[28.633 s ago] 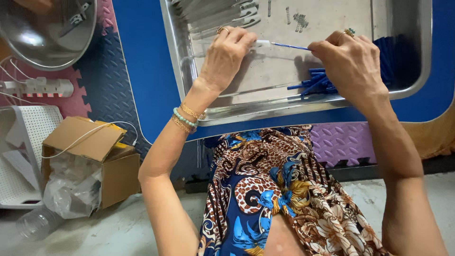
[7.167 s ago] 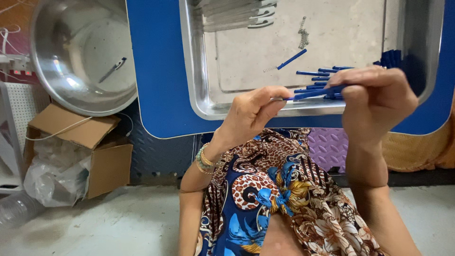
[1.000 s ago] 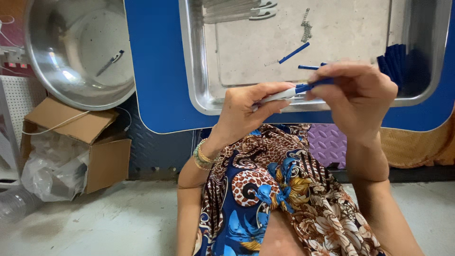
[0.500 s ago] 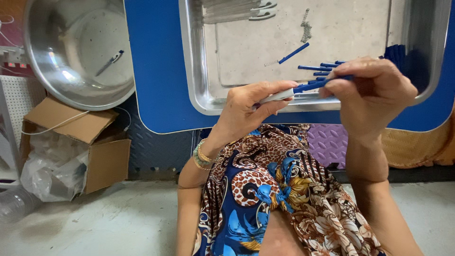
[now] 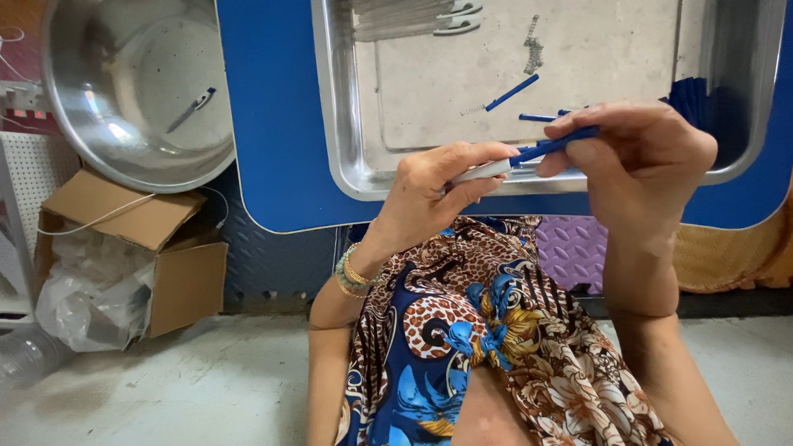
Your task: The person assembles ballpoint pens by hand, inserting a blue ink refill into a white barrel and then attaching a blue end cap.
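Left hand (image 5: 429, 190) pinched white pen barrel (image 5: 481, 171); right hand (image 5: 640, 161) pinched blue rod (image 5: 555, 147), frame centre. Best kept coaxial, pushed gently above steel tray (image 5: 347, 165).

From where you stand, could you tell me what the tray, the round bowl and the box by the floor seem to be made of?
Tray: probably stainless steel, brushed grey with shiny rim.
Round bowl: polished metal, mirror-like glare.
Box: brown cardboard, matte, flaps folded open.
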